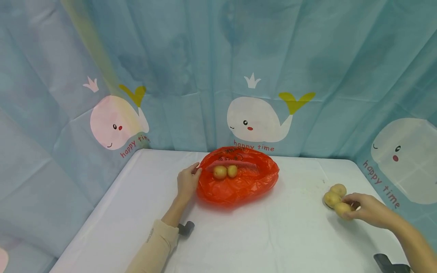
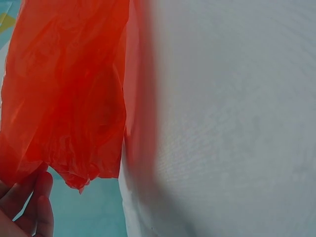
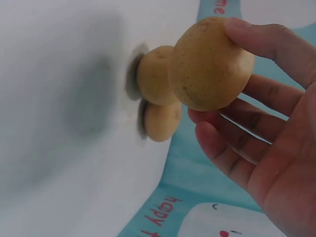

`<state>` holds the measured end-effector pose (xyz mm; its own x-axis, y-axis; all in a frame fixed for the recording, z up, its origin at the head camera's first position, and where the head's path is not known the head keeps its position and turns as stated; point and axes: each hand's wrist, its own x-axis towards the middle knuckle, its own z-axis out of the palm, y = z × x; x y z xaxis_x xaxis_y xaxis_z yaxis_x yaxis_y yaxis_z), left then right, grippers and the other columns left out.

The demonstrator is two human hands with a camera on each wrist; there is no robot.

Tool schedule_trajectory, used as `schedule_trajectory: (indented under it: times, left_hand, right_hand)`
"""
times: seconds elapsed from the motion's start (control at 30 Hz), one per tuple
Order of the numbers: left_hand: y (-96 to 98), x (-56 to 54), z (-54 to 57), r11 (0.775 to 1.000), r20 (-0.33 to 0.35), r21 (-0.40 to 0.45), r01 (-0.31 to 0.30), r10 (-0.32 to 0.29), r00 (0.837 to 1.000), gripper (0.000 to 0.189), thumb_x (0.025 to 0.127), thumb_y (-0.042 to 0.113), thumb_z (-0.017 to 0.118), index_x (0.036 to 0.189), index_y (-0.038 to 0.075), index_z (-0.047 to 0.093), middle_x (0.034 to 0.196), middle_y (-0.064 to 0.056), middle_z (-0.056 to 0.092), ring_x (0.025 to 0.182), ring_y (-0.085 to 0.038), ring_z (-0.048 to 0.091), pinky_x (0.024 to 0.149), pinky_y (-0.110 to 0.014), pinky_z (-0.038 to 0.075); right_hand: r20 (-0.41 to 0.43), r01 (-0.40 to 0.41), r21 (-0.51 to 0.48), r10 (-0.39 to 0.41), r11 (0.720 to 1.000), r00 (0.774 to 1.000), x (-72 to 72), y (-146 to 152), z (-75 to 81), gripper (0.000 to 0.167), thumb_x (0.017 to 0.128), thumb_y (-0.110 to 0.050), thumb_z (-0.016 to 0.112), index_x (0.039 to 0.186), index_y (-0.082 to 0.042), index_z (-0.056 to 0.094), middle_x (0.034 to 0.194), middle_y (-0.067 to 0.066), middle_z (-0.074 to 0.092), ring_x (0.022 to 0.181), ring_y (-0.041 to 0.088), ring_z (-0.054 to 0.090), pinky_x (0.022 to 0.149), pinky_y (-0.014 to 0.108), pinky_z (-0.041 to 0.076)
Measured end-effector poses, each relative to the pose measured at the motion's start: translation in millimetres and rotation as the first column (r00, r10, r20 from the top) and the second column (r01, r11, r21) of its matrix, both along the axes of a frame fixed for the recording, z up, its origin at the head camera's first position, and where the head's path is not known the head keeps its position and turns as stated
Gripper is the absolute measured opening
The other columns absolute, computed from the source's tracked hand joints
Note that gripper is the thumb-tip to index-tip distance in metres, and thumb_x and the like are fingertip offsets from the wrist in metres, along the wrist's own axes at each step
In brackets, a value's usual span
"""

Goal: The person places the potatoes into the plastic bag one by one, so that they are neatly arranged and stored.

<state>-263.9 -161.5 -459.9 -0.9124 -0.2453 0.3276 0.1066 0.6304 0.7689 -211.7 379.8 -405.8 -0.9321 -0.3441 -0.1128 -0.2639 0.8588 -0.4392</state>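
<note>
A red plastic bag (image 1: pixel 235 193) lies with its mouth spread wide, and two potatoes (image 1: pixel 220 172) show inside it. My left hand (image 1: pixel 186 184) pinches the left edge of its rim; in the left wrist view the fingers (image 2: pixel 43 185) meet the crumpled bag (image 2: pixel 74 89) from below. Over on the right, my right hand (image 1: pixel 368 210) holds a potato (image 1: pixel 343 211) between thumb and fingers. The right wrist view shows this potato (image 3: pixel 210 64) raised off the table. Just behind it, two more potatoes rest on the table, a nearer one (image 1: pixel 332 199) and a farther one (image 1: pixel 339 189).
The white-covered table (image 1: pixel 293 235) extends between the bag and the loose potatoes. Blue curtains (image 1: pixel 191 113) printed with whales hang along its back and sides. A dark wrist-camera mount (image 1: pixel 186 228) juts from the left sleeve (image 1: pixel 153 242).
</note>
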Motion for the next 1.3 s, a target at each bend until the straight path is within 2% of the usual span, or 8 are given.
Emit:
schedule_trajectory:
  times: [0.23,0.4,0.5,0.63,0.9,1.3]
  left_hand:
    - [0.2,-0.5,0.7,1.000,-0.001,-0.001,0.003,-0.003,1.000,0.030,0.095,0.017,0.063,0.121,0.003,0.068,0.112,-0.016,0.073,0.097,-0.030,0.070,0.086,-0.041,0.059]
    - [1.0,-0.5,-0.9,1.000,0.011,0.012,0.001,-0.001,1.000,0.030,0.095,0.018,0.063,0.121,0.003,0.068,0.113,-0.016,0.072,0.099,-0.030,0.070,0.087,-0.040,0.058]
    - [1.3,-0.6,-2.1,1.000,0.004,0.010,0.001,-0.001,1.000,0.030,0.095,0.018,0.063,0.120,0.003,0.069,0.113,-0.016,0.072,0.099,-0.030,0.070,0.086,-0.040,0.058]
    - [1.1,-0.8,-2.4,1.000,-0.012,0.001,0.002,-0.002,1.000,0.029,0.095,0.018,0.063,0.120,0.003,0.069,0.112,-0.015,0.073,0.098,-0.029,0.070,0.086,-0.040,0.059]
    - [1.5,-1.0,-0.9,1.000,-0.024,0.004,0.005,-0.005,1.000,0.030,0.096,0.018,0.062,0.120,0.002,0.068,0.111,-0.015,0.073,0.095,-0.028,0.070,0.085,-0.040,0.059]
    - [0.4,-0.3,-0.6,1.000,-0.032,0.007,0.004,-0.003,0.999,0.030,0.095,0.018,0.063,0.120,0.002,0.068,0.111,-0.015,0.073,0.094,-0.028,0.070,0.084,-0.039,0.060]
  right_hand:
    - [-0.073,0.028,-0.031,-0.030,0.999,0.997,-0.9,-11.3,3.0,0.052,0.078,-0.022,0.079,0.115,0.010,0.062,0.096,0.006,0.066,0.076,-0.010,0.046,0.061,0.019,0.049]
    - [-0.177,-0.022,-0.092,0.005,0.996,0.984,-3.0,-18.8,3.1,0.041,0.078,-0.018,0.080,0.110,0.003,0.066,0.092,-0.001,0.065,0.076,-0.010,0.048,0.062,0.019,0.050]
    - [-0.202,-0.030,-0.109,0.007,0.994,0.979,-4.5,-24.6,4.8,0.037,0.078,-0.017,0.080,0.108,0.000,0.068,0.092,-0.003,0.065,0.077,-0.009,0.049,0.063,0.019,0.050]
    - [-0.184,-0.015,-0.107,-0.005,0.994,0.983,-8.4,-31.7,10.1,0.037,0.079,-0.019,0.080,0.108,0.001,0.067,0.095,0.002,0.066,0.078,-0.009,0.049,0.066,0.019,0.051]
    - [-0.211,-0.057,-0.113,0.032,0.992,0.977,-21.5,-43.0,21.2,0.042,0.079,-0.020,0.080,0.110,0.005,0.066,0.098,0.007,0.067,0.080,-0.008,0.050,0.067,0.019,0.052]
    - [-0.228,-0.073,-0.153,0.037,0.986,0.973,-34.4,-73.6,25.2,0.036,0.082,-0.026,0.079,0.106,-0.002,0.068,0.094,0.001,0.066,0.082,-0.002,0.054,0.070,0.019,0.053]
